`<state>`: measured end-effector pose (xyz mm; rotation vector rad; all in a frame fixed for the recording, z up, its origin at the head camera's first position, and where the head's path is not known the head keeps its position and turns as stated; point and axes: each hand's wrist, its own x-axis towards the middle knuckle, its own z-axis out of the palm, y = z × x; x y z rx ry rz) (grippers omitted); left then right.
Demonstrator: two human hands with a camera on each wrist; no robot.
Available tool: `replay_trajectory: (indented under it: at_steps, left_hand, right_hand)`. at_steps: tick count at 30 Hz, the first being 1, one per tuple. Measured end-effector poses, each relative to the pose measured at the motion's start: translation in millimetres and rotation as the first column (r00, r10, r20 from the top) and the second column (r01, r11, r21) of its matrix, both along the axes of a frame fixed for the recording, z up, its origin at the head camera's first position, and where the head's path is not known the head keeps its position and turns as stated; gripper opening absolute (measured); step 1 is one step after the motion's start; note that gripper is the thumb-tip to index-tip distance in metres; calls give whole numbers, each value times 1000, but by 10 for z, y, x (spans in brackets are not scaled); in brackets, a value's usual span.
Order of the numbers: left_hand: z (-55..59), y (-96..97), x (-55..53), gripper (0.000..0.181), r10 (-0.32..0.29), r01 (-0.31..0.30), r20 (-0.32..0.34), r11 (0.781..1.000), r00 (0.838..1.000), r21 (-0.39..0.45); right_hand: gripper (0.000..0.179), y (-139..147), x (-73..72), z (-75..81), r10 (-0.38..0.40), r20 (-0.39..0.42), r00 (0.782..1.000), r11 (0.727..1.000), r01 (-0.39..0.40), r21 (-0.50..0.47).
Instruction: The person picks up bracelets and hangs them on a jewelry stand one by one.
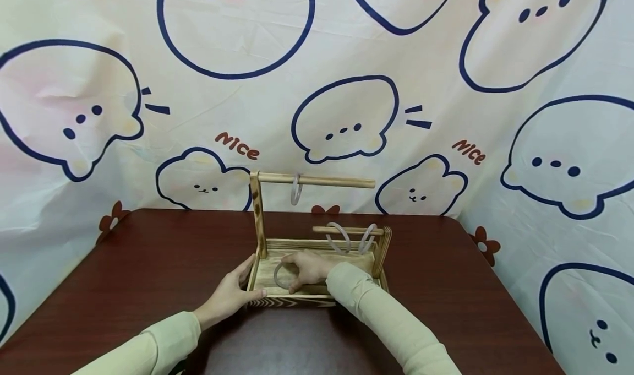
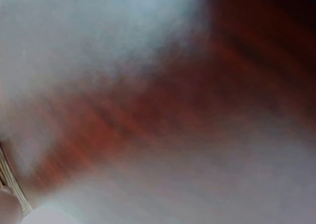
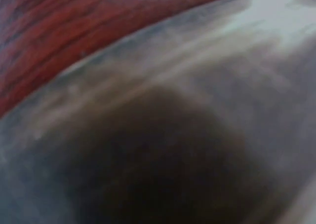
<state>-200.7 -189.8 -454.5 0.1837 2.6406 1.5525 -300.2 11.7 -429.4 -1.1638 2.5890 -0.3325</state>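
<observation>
A wooden rack (image 1: 319,296) with a tray-like base stands on the table. My left hand (image 1: 229,293) grips the base's front left corner, thumb over the front edge and fingers along the left side. Over the tray floor my right hand (image 1: 308,270) holds a pale bangle (image 1: 278,276) between thumb and fingers. Another bangle (image 1: 296,190) hangs on the upper bar (image 1: 337,181). Two more, a left bangle (image 1: 339,237) and a right bangle (image 1: 366,239), hang on the lower bar (image 1: 319,230). In the left wrist view, the rack's edge (image 2: 15,184) shows at lower left; the right wrist view is too blurred for detail.
The dark red-brown table (image 1: 163,265) extends around the rack on all sides. Behind it and at both sides hangs a pale curtain (image 1: 267,105) with cartoon outlines. The upper bar's right end and the lower bar's left end are free.
</observation>
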Motion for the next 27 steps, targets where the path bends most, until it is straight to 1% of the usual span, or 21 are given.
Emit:
replay_trajectory:
  at_steps: [6, 9, 14, 17, 21, 24, 27]
  left_hand:
    - [1, -6, -3, 92, -3, 3, -9, 1000, 1000, -7]
    - [1, -4, -2, 92, -5, 5, -5, 1000, 1000, -6]
    - [3, 5, 5, 92, -9, 9, 1, 1000, 1000, 2]
    - [5, 8, 2, 92, -14, 14, 3, 1000, 1000, 4]
    - [14, 6, -10, 93, -16, 16, 7, 1000, 1000, 8]
    - [18, 2, -13, 94, -15, 15, 15, 1000, 1000, 13]
    - [15, 2, -12, 95, -11, 11, 22, 1000, 1000, 13]
  right_hand:
    - [67, 3, -16, 21, 40, -65, 997, 999, -41, -13]
    - [65, 7, -11, 24, 42, -74, 996, 999, -44, -19]
    - [62, 29, 7, 57, 24, -59, 998, 999, -26, -29]
    - [62, 49, 7, 103, 7, -38, 999, 998, -9, -60]
    - [66, 68, 5, 173, -27, -15, 1000, 995, 25, -99]
    - [68, 72, 10, 214, -35, -13, 999, 995, 34, -98]
    - [72, 76, 22, 236, -28, -26, 999, 996, 26, -85]
